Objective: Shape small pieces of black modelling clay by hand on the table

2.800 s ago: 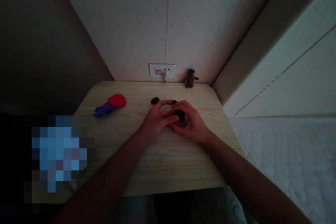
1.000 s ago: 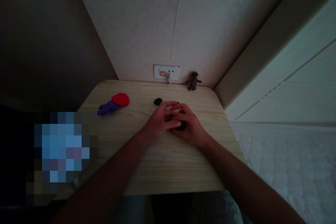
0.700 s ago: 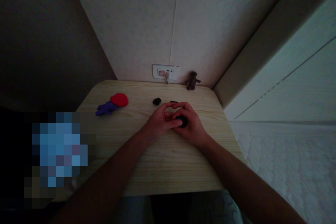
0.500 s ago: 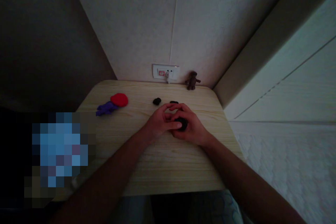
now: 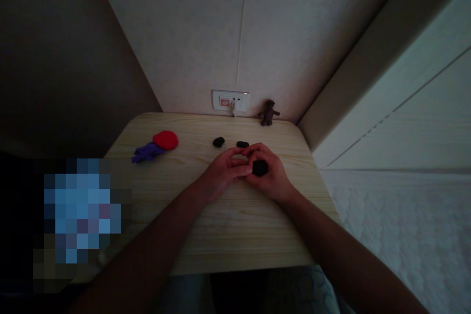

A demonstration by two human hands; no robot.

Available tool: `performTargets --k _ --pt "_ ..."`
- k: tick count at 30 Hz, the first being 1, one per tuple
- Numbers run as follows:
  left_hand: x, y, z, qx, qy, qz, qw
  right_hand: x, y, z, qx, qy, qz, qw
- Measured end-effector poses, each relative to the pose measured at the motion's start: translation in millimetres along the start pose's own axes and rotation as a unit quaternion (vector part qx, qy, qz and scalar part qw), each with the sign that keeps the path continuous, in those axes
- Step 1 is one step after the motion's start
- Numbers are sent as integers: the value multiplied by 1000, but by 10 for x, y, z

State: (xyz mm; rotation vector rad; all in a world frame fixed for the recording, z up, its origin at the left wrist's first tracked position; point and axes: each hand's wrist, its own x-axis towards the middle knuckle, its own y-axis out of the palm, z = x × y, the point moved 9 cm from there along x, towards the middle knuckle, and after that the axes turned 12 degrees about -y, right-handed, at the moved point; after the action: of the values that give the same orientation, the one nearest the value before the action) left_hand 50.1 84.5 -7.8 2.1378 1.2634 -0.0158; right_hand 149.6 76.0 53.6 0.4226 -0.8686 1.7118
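Here, near the middle of the frame, our right hand (image 5: 271, 174) was curled around a black lump (image 5: 259, 168), grasping it with the dark face showing between thumb and fingers. Our left hand (image 5: 224, 171) came in from the left, its thumb tip touching the lump's left edge; its other fingers were bent towards the right hand, and we could not tell whether they gripped anything.

Just above the hands lay two small dark pieces — a knobbly black piece (image 5: 218, 142) on the left and an oblong black piece (image 5: 242, 144) on the right, close to our fingertips but apart from each other. Further out, left of centre, a flat red disc (image 5: 165, 140) lay touching a purple piece (image 5: 147, 152), which spread towards the lower left.

All of these were over or on a pale wooden table (image 5: 235, 235). At its far edge, right of centre, a small brown figure (image 5: 269, 113) stood upright, arms out, near the wall (image 5: 191, 34). To its left we saw a white socket plate (image 5: 221, 100) with a plug (image 5: 234, 107) in it. A pixelated patch (image 5: 83, 206) covered the lower left, and a white quilted surface (image 5: 397, 235) filled the lower right.
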Motion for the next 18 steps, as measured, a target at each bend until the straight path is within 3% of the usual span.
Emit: performTargets --k 4,11,18 --pt "4 -30 14 9 -10 -16 1000 7 23 55 -20 -22 -4 1000" --pt "-47 -131 -136 -45 42 -89 994 6 0 53 -19 -20 5 1000" --pt "-17 -47 -32 43 24 -30 998 10 36 71 13 -21 24 999"
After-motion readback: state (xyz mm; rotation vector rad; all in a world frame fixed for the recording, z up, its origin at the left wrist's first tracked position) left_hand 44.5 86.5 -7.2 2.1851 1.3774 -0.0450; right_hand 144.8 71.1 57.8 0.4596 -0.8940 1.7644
